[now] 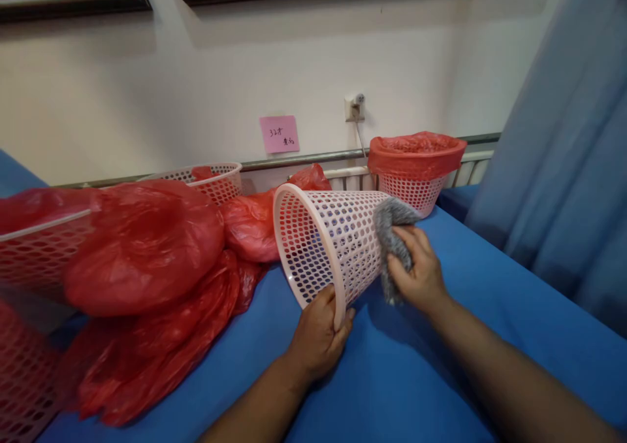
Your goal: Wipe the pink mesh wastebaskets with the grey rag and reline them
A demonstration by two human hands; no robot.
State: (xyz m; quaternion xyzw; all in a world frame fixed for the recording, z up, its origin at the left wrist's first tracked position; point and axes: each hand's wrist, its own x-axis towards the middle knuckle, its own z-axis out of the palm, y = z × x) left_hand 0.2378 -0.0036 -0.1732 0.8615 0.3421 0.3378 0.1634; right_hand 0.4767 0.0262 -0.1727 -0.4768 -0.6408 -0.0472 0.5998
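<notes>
A pale pink perforated plastic basket (pixel 360 234) lies tipped on its side above the blue bed surface (pixel 386 377), its open mouth facing left. My left hand (pixel 321 332) grips the rim at the near lower edge, fingers inside and thumb outside. In my right hand (pixel 418 270) is a grey cloth (pixel 390 240), bunched up and pressed against the basket's outer wall near its base. Loose red plastic bags (pixel 147 247) lie just left of the basket.
Behind on the right stands another basket (pixel 414 191) lined with a red bag. More baskets crowd the left side, one white-rimmed basket (pixel 228 181) near the wall. A metal rail (pixel 304 160) runs along the wall; a blue curtain (pixel 553 168) hangs right.
</notes>
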